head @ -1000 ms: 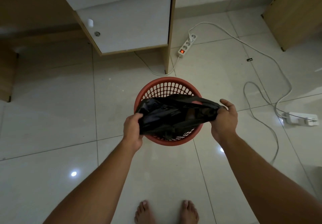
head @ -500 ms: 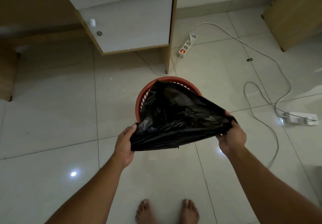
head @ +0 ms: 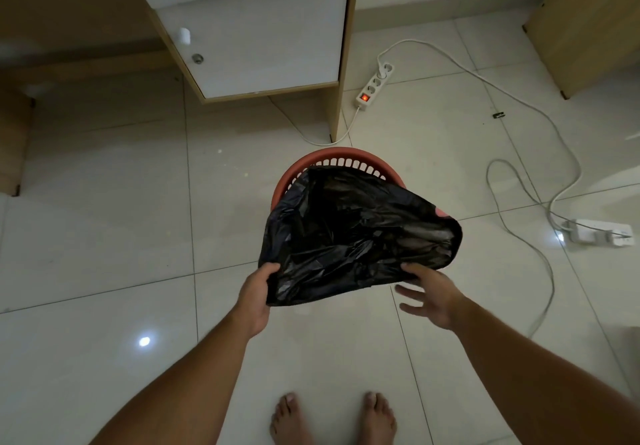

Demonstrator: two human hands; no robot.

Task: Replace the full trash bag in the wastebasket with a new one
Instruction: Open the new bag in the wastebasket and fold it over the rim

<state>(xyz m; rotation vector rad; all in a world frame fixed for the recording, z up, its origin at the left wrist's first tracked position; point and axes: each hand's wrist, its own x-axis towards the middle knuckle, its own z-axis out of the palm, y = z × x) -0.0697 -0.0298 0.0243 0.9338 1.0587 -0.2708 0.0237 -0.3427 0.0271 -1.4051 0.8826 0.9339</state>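
A black trash bag (head: pixel 356 233) is spread open above a round red wastebasket (head: pixel 332 160) with a slotted wall, covering most of its mouth. My left hand (head: pixel 254 297) pinches the bag's near left edge. My right hand (head: pixel 429 297) is at the bag's near right edge with its fingers spread; the thumb touches the plastic but the hand does not grip it. Only the basket's far rim and a bit of its right rim show.
A desk cabinet (head: pixel 263 29) stands just behind the basket. A white power strip (head: pixel 374 83) with a lit red switch and its cables (head: pixel 526 105) lie on the tiled floor at right, with a white adapter (head: pixel 595 233). My bare feet (head: pixel 332 417) are near the bottom edge.
The bag has been pulled wider and towards me over the basket. My right hand has let go of the bag's right edge and moved left, its fingers now spread.
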